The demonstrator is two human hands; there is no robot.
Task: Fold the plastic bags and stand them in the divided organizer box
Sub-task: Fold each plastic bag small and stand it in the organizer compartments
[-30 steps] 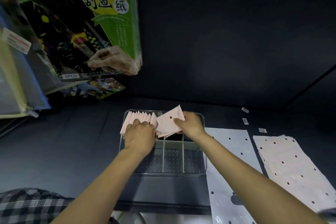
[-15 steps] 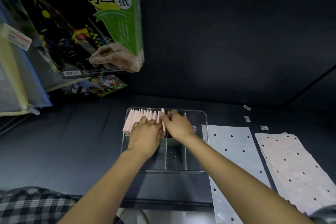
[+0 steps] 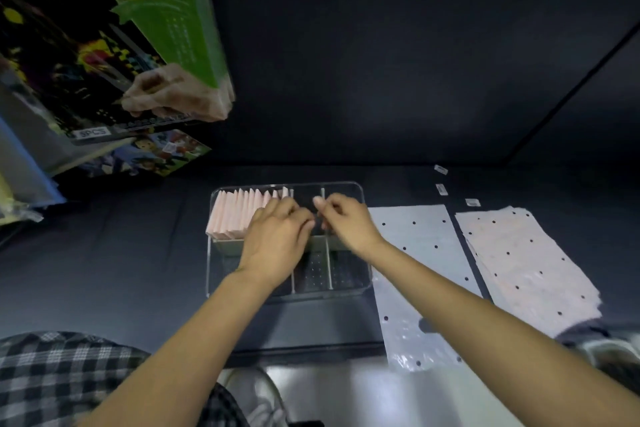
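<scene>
1. At the far left of the clear divided organizer box [image 3: 356,282], a row of folded pink plastic bags [image 3: 239,215] is seen standing on edge in the rear left compartment. This part of the task is judged done: roughly ten folded pieces are packed side by side, touching one another.

2. Each folded bag is stood upright, its broad face turned left–right, so the row as a whole runs left to right along the back wall, while each piece's long edge runs front to back.

3. The left hand [image 3: 277,243] is laid against the right end of that row, fingers curled; whether anything is pinched cannot be told, as the fingertips are hidden against the bags.

4. The right hand [image 3: 344,222] is held just beside the left one, over the middle rear compartment, with fingers bent inward; nothing is clearly seen held, so its grasp cannot be told either.

5. The middle and right compartments, and the front ones, are seen without bags, so room is left.

6. On the desk [image 3: 121,253] right of the box, a flat whitish dotted plastic bag [image 3: 419,253] is spread out, its long axis running front to back.

7. Further right, a stack of pink dotted bags [image 3: 526,260] is lying flat and unfolded. Much folding is therefore judged to remain.
</scene>
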